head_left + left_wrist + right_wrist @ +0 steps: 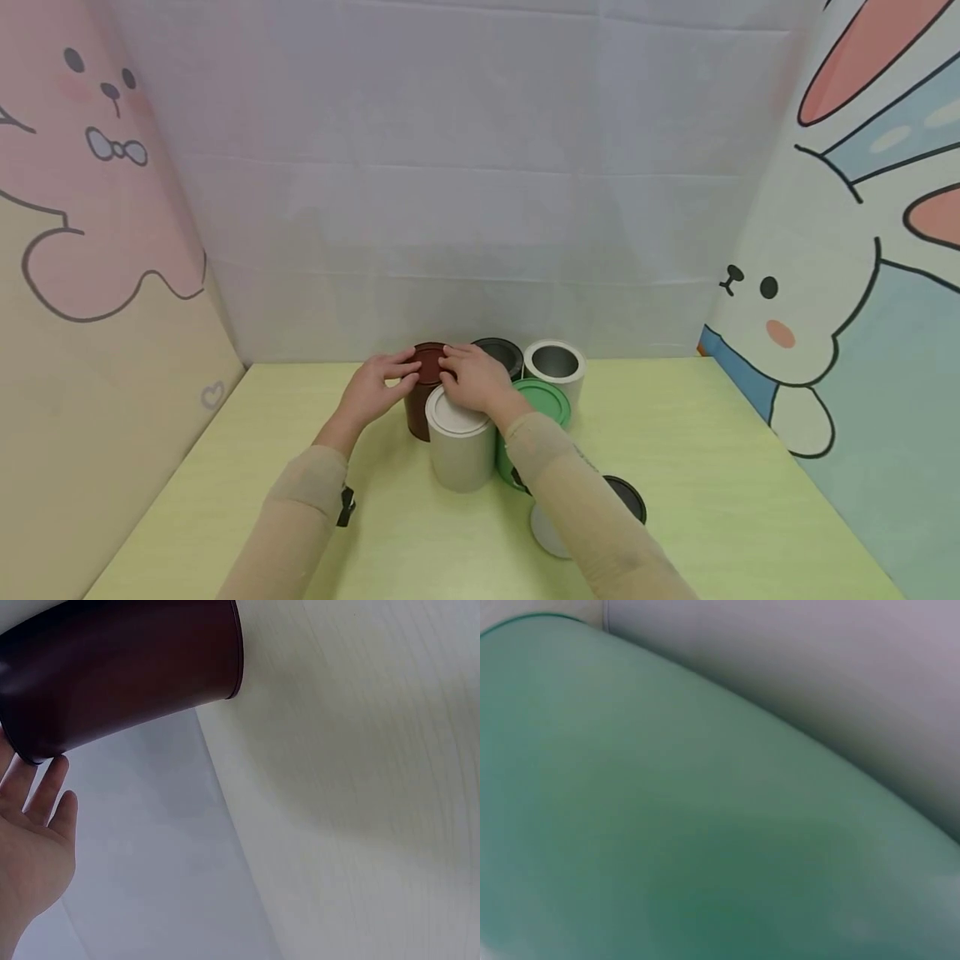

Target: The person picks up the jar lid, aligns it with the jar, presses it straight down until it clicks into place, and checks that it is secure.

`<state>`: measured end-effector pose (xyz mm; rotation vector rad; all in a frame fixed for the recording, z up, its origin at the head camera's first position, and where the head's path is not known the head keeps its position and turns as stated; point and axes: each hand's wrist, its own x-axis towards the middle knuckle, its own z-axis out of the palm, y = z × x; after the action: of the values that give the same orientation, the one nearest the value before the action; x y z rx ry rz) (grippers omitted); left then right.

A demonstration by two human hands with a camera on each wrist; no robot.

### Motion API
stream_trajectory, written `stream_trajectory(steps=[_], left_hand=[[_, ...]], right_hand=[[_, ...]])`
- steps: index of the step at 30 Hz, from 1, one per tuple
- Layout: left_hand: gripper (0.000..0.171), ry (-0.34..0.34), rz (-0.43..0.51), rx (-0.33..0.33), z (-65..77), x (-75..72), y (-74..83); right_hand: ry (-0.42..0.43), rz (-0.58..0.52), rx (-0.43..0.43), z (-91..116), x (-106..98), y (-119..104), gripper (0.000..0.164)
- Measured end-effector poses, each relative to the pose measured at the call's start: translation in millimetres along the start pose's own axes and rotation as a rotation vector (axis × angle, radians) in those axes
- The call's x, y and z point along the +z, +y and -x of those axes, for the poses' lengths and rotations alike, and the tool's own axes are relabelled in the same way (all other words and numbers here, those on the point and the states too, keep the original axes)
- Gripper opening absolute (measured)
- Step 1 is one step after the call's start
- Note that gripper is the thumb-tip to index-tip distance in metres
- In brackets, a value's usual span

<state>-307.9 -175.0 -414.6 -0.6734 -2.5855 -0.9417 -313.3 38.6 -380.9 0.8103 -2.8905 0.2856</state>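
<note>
A dark red-brown canister with a flat lid stands at the back of the table. My left hand rests its outstretched fingertips on the left of its top rim. From the right, my right hand lays its fingers on the same lid. The left wrist view shows the left fingers touching the canister's rim end. A cream-white lidded canister stands just in front, partly under the right hand. The right wrist view is filled by the green canister, with the right hand out of sight.
Behind the right forearm stands the green canister. A black canister and an open white one are at the back. Another item with a dark round top is mostly hidden by the right sleeve. A white cloth hangs behind the table.
</note>
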Motion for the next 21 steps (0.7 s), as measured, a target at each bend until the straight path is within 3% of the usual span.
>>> stream_trajectory(steps=[9,21], left_hand=[[0.033,-0.006,0.013,-0.044,0.6,0.7,1.1],[0.032,0.010,0.040,-0.053,0.2,1.4,1.1]], right_hand=[[-0.033,-0.008,0.013,-1.6,0.2,0.3,0.041],[-0.036,-0.020,0.014,-1.5,-0.2,2.1,0.041]])
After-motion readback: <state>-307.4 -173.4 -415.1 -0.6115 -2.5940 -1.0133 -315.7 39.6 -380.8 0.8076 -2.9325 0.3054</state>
